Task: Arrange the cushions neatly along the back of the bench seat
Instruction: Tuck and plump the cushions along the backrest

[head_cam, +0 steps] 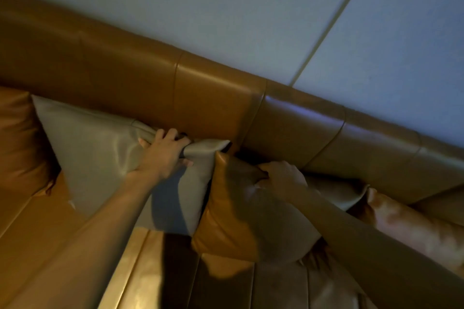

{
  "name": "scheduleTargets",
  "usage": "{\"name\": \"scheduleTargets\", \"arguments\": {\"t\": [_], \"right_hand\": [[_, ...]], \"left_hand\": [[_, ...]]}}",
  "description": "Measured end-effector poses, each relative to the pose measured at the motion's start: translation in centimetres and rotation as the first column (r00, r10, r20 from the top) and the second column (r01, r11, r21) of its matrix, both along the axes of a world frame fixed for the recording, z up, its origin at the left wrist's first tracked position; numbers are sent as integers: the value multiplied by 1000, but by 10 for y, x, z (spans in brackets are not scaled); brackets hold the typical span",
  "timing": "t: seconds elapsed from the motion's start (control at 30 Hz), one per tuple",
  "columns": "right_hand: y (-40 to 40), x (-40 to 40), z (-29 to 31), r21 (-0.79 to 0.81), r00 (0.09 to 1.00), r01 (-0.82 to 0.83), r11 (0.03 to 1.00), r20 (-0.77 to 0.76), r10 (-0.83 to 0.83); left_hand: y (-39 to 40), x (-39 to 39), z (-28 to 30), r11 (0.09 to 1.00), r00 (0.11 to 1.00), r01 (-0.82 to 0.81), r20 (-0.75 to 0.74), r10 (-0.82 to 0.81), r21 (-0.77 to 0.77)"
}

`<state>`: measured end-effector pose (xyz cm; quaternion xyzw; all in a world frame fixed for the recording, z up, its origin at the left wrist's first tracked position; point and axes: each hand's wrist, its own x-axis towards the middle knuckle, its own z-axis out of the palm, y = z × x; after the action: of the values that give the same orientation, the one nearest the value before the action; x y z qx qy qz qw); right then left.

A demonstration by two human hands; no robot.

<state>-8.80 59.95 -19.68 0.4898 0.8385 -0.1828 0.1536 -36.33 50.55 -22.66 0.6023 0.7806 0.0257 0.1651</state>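
Note:
A grey cushion [95, 150] leans against the tan leather backrest [206, 88] of the bench. My left hand [164, 152] grips its upper right edge, bunching the fabric. Right beside it stands a tan cushion [241, 218], its top edge pinched by my right hand [283, 178]. The two cushions touch along their sides. Behind my right arm another grey cushion [339, 190] shows partly, and a lighter tan cushion [411, 223] lies further right.
Another tan cushion [17, 143] sits at the far left against the backrest. The bench seat [140, 271] has long stitched panels running toward me. A pale wall [251, 7] with a thin seam rises behind the backrest.

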Motion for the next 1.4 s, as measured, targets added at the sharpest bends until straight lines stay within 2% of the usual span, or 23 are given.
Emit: {"name": "scheduleTargets", "arguments": {"t": [0.33, 0.47, 0.63, 0.77, 0.97, 1.07, 1.2, 1.23, 1.3, 1.37, 1.4], "right_hand": [[0, 0, -3, -45, 998, 62, 997, -17, -63], [-2, 0, -6, -60, 992, 129, 990, 1, -129], [-5, -4, -14, -20, 976, 219, 975, 3, -219], [-3, -2, -17, -29, 980, 198, 980, 24, -197], [-4, -6, -12, -38, 975, 222, 974, 10, -222], [-14, -5, -17, 6, 983, 182, 983, -7, -182], [-12, 15, -17, -102, 975, 164, 981, -132, -176], [-10, 23, -16, -103, 967, 177, 979, -166, -192], [-6, 39, -8, -63, 943, 243, 968, -218, -251], [-4, 50, 2, -27, 931, 288, 957, -226, -286], [-1, 59, 3, -29, 930, 306, 952, -204, -305]], "left_hand": [[-5, -11, 10, 998, 999, 40, 18, -40, -43], [-7, -9, 11, 993, 998, 50, 33, -47, -104], [-10, -25, 4, 995, 996, 93, 11, -93, -46], [-3, -32, 4, 993, 995, 98, -10, -99, -70], [-3, -19, 8, 977, 978, 194, -60, -200, -93], [-5, 1, 4, 978, 984, 149, -80, -162, -147], [12, 5, 19, 955, 997, 74, 3, -76, -287], [19, 9, 28, 961, 997, 76, 42, -67, -265], [36, 35, 48, 986, 988, 129, 100, -118, -104], [54, 77, 64, 967, 959, 255, 127, -254, 12], [61, 102, 67, 943, 934, 334, 133, -331, -2]]}}
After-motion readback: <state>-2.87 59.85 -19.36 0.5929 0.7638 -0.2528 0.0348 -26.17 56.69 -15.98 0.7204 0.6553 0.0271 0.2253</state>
